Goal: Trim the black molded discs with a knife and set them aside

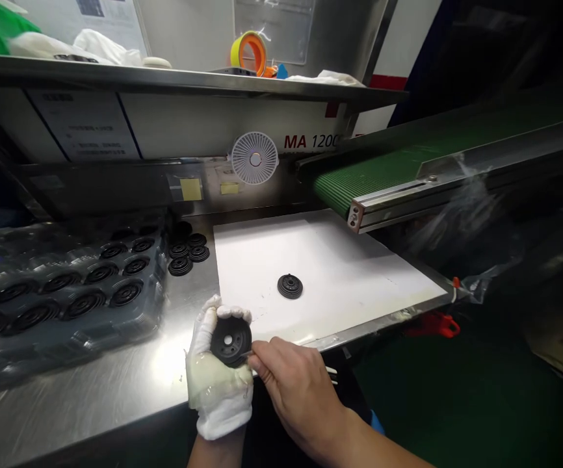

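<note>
My left hand (220, 377), in a white glove with a yellowish covering over the palm, is closed around a round black plastic part (231, 341). The part is tilted toward me and shows a light centre hole and several smaller holes. My bare right hand (298, 383) pinches a thin tool whose tip meets the part's right edge; most of the tool is hidden in the fingers, and its kind cannot be made out. Beyond my hands, a second round black part (290, 286) lies on the white sheet (266, 250).
Clear plastic trays (152, 305) with several black parts stand at left. Beside them, a small group of black parts (188, 250) rests on the metal table (101, 396). A green conveyor belt (374, 166) overhangs the right back. A shelf (164, 79) and a white fan (255, 158) are behind.
</note>
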Demonstrator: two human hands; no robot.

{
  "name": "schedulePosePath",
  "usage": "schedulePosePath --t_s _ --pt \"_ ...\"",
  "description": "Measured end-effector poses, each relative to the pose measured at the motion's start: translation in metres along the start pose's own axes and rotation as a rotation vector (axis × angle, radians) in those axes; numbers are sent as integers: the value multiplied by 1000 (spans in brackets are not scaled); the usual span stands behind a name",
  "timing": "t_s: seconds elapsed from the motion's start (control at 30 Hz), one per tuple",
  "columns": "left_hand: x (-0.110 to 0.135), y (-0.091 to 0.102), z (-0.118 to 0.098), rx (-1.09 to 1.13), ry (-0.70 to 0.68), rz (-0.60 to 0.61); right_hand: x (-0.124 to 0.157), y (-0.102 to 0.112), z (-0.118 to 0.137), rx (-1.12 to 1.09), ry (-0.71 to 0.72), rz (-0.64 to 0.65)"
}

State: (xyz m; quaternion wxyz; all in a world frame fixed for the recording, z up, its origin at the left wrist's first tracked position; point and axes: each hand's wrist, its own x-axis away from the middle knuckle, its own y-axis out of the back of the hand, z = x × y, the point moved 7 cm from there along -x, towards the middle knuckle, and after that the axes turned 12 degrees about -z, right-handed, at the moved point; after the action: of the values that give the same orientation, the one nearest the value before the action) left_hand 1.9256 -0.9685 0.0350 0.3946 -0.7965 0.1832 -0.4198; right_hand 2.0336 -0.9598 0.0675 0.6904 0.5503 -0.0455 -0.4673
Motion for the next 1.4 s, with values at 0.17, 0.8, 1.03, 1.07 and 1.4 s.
schedulePosePath --t_s 0.17,0.8,1.03,1.07,1.4 --pt "-10 -9 8 -43 -62 4 -8 -3 -14 -63 0 13" --pt "-22 -18 50 -259 0 49 2 0 -58 -58 -115 -39" --pt "-18 -18 57 -260 280 133 -4 9 -71 -61 -155 -57" --pt "-18 -18 55 -248 260 123 -4 9 -71 -43 -157 -58" --pt "-20 -13 46 -175 19 -26 5 0 -50 -50 -119 -49"
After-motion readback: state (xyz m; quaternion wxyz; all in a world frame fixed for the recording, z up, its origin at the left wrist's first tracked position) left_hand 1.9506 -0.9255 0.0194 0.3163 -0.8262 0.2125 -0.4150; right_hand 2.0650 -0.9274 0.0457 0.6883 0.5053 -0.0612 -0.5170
